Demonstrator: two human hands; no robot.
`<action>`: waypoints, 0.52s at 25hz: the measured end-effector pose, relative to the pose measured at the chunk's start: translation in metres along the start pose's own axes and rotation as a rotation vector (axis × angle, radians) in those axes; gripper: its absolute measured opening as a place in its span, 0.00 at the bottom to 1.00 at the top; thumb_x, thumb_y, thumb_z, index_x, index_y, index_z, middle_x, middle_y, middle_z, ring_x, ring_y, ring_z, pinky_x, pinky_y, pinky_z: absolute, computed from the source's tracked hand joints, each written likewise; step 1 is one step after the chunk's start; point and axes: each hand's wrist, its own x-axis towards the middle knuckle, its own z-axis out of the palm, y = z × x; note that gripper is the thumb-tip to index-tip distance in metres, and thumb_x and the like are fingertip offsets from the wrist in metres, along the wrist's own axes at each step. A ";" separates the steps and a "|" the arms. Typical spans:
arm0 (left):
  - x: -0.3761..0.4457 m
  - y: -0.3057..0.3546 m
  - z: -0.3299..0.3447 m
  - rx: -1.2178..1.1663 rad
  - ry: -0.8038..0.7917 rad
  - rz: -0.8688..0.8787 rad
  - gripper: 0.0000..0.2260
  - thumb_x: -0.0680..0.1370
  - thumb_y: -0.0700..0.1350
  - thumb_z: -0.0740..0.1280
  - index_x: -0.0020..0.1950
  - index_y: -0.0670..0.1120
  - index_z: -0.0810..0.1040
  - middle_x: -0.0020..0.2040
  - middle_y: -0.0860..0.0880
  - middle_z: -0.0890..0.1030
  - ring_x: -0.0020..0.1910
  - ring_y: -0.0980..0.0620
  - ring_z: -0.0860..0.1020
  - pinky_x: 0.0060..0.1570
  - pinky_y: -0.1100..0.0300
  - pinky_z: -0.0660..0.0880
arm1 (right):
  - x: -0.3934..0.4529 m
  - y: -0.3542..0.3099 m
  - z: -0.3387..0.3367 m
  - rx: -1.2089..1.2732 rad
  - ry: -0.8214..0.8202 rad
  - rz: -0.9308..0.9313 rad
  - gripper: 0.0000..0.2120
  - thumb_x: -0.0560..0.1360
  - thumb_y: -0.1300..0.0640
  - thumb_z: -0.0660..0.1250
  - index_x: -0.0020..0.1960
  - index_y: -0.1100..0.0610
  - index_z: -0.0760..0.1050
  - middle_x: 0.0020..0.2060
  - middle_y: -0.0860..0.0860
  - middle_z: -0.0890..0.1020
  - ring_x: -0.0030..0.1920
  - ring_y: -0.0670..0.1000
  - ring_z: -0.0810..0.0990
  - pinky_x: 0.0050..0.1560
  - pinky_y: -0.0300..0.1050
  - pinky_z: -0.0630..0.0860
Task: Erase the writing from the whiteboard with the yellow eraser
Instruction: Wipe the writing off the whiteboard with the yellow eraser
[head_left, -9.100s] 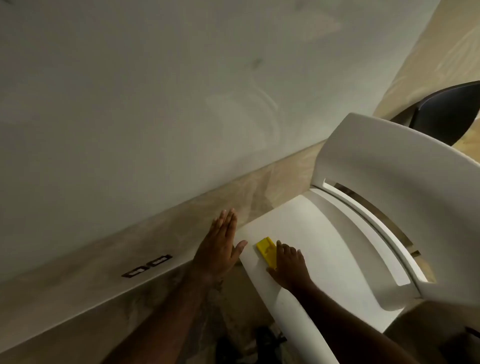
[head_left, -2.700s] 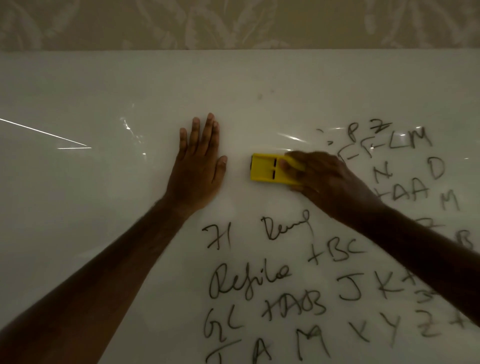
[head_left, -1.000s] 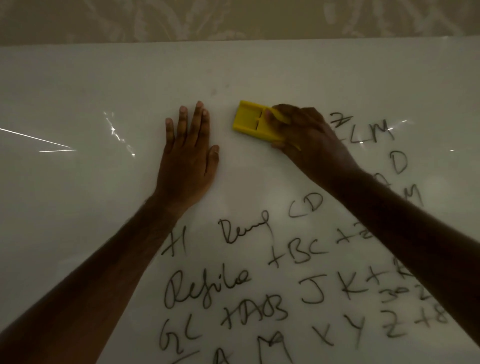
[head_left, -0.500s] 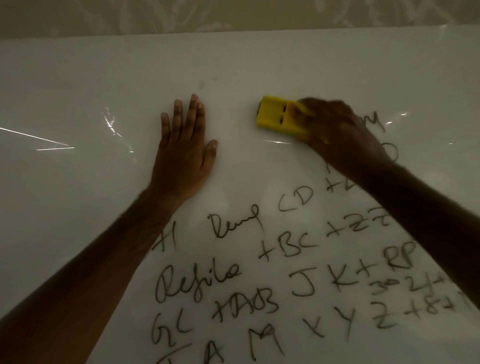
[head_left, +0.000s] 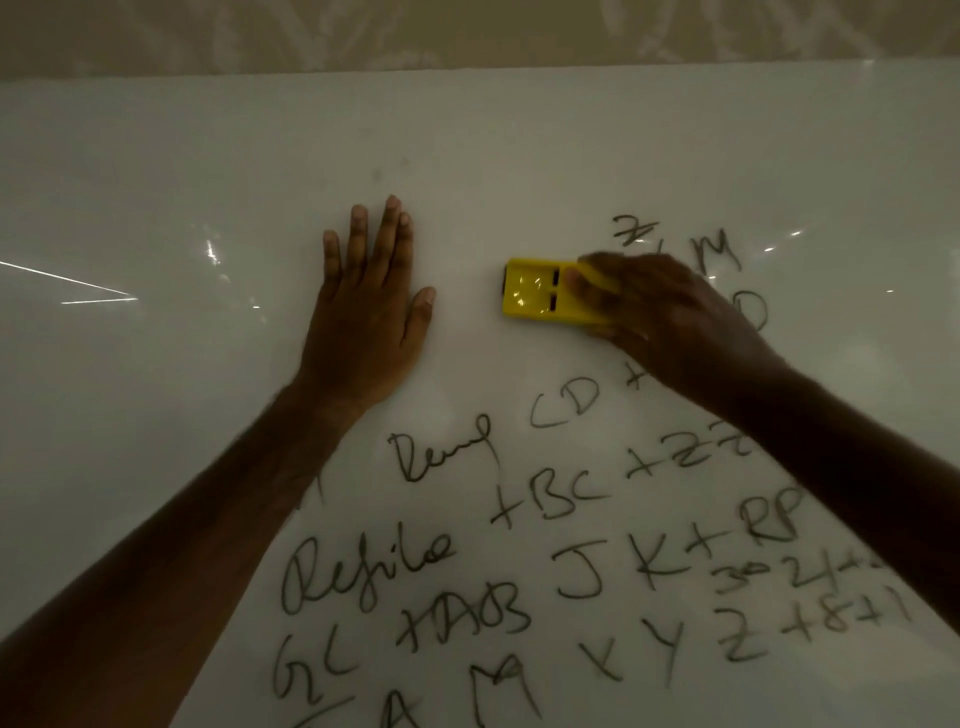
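Head view: right hand (head_left: 670, 317) grips the yellow plastic block eraser (head_left: 535, 293) on the glossy white whiteboard (head_left: 519, 130), above dark handwritten letters (head_left: 545, 499); left hand (head_left: 363, 312) lies flat, fingers straight, beside it

An office or classroom, perhaps: scribbled whiteboard (head_left: 519, 130) under patterned wallpaper (head_left: 467, 31).

Dim shot of a whiteboard (head_left: 156, 182) with a patterned wall (head_left: 467, 31) above its top edge. Left hand (head_left: 366, 306) lies flat on the board, fingers straight, just left of the yellow eraser (head_left: 535, 299). Right hand (head_left: 670, 322) grips the eraser's right end, pressing it on the board. Black handwriting (head_left: 566, 566) fills the area below the eraser, with a few letters to its right.
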 end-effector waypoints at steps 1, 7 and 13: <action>0.001 0.004 0.000 -0.008 -0.004 0.002 0.33 0.89 0.56 0.49 0.89 0.38 0.51 0.90 0.39 0.51 0.88 0.33 0.49 0.86 0.36 0.45 | 0.007 0.012 -0.004 -0.005 0.023 0.033 0.26 0.84 0.51 0.62 0.80 0.58 0.69 0.74 0.63 0.75 0.66 0.68 0.78 0.66 0.67 0.78; 0.009 0.030 0.004 -0.006 0.016 0.032 0.32 0.89 0.55 0.50 0.89 0.38 0.52 0.90 0.40 0.52 0.88 0.34 0.49 0.86 0.37 0.45 | 0.037 0.018 0.006 0.060 0.119 0.186 0.25 0.84 0.52 0.66 0.79 0.57 0.70 0.74 0.61 0.75 0.65 0.68 0.78 0.68 0.62 0.75; 0.011 0.039 0.007 0.007 0.030 0.023 0.31 0.89 0.54 0.50 0.89 0.38 0.52 0.90 0.40 0.52 0.88 0.35 0.50 0.86 0.39 0.43 | -0.019 0.011 0.000 0.014 0.052 0.047 0.25 0.85 0.49 0.62 0.80 0.56 0.68 0.73 0.62 0.75 0.64 0.67 0.78 0.65 0.65 0.78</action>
